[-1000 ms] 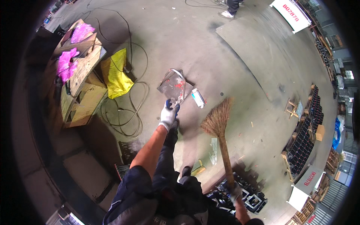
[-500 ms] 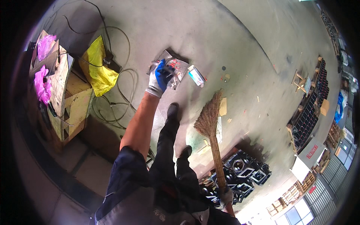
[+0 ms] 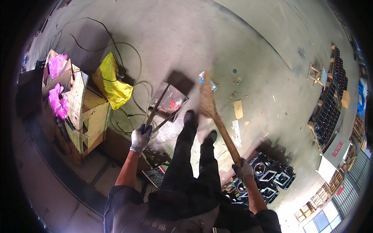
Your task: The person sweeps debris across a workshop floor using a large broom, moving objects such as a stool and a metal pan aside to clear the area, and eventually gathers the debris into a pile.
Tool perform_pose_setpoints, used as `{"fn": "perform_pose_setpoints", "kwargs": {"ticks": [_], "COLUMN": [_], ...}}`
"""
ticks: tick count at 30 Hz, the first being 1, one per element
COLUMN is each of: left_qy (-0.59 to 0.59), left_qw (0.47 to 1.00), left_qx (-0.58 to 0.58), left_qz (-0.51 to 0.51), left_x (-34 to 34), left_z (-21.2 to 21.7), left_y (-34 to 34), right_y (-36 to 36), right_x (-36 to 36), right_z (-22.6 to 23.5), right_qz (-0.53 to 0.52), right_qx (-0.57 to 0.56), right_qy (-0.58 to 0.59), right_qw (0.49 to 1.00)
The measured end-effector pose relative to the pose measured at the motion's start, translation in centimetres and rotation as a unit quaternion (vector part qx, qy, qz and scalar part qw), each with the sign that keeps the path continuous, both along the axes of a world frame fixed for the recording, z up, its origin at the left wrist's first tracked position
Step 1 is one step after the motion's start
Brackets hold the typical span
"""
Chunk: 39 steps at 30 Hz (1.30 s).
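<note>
My left hand (image 3: pixel 140 138), in a white glove with blue fingers, is closed round the long handle of a metal dustpan (image 3: pixel 176 95). The pan is just ahead of my feet, with red scraps in it, and casts a dark shadow. My right hand (image 3: pixel 243 170), also gloved, grips the lower end of a straw broom (image 3: pixel 224 136). The broom slants up and left; its bristle head is blurred by motion and lies right of the pan. A small white and blue box (image 3: pixel 211 84) is on the floor by the bristles, partly covered by them.
Cardboard pieces (image 3: pixel 237 109) and small scraps lie on the floor right of the broom. A wooden crate (image 3: pixel 95 118), a yellow plastic sheet (image 3: pixel 112 87) and looped cable (image 3: pixel 140 66) are at left. Black metal parts (image 3: pixel 268 174) are stacked near my right arm.
My left hand has moved from the pan, back toward me, to the dustpan's handle. My right hand has brought the broom forward, its bristles swinging left toward the pan and box.
</note>
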<state>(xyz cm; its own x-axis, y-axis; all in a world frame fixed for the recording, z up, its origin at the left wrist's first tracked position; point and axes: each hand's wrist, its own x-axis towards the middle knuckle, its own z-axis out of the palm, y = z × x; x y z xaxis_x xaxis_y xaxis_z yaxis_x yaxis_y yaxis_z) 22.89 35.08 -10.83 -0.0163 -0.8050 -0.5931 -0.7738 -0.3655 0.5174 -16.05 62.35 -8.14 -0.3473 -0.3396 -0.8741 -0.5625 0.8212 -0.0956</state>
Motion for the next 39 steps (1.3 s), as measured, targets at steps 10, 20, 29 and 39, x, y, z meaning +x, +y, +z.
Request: {"fn": "perform_pose_setpoints", "kwargs": {"ticks": [10,20,29,39], "left_qy": [-0.168,-0.209,-0.277,-0.386], "left_qw": [0.947,0.893,0.764,0.623], "left_qx": [-0.038,-0.023,0.022,-0.061], "left_qz": [-0.271,-0.399,-0.583,-0.677], "left_x": [3.8,6.8,3.8,2.3], "left_z": [0.5,-3.2,-3.7,-8.3], "left_y": [1.6,2.4,-1.8,-5.0], "right_y": [-23.5,-6.0,19.8,31.8], "right_x": [-11.6,-7.4,12.9,28.0], "right_z": [-7.9,-7.7,-2.0,-7.5], "right_qz": [0.221,-0.093,-0.779,-0.923], "right_qx": [-0.100,-0.291,-0.071,-0.130], "right_qy": [0.136,0.089,-0.257,-0.189], "right_qw": [0.960,0.948,0.568,0.310]}}
